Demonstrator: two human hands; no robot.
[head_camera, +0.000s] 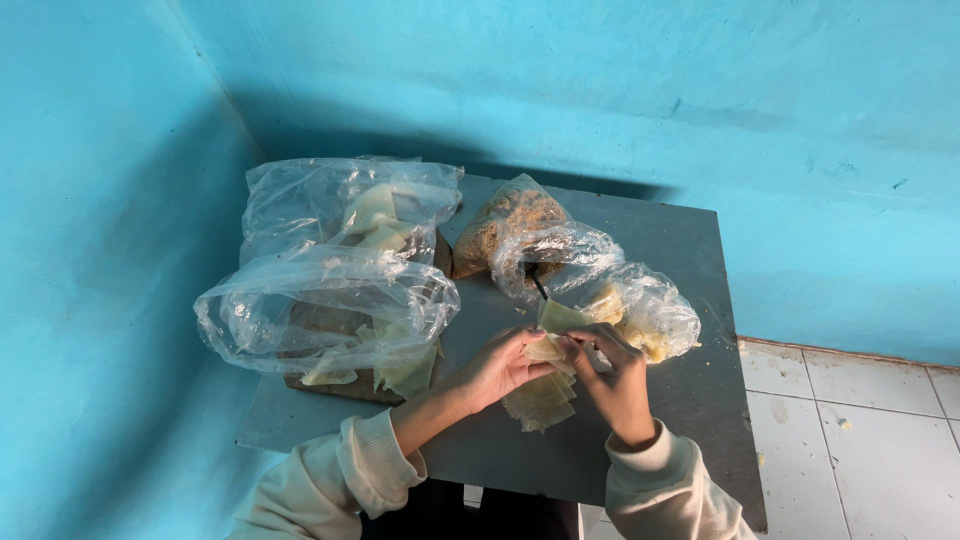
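Glossy crinkled plastic bags (330, 300) — matt grey table (660, 240) — pale, thin waxy-looking wrappers (540, 400).

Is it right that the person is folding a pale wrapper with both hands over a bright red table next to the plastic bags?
Not quite: the table is grey, not red. The head view shows both hands, left hand and right hand, folding the pale wrapper beside the plastic bags.

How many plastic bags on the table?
4, possibly more hidden: rear-left bag and front-left bag, both with pale sheets; crumb bag at rear centre; right bag above the hands.
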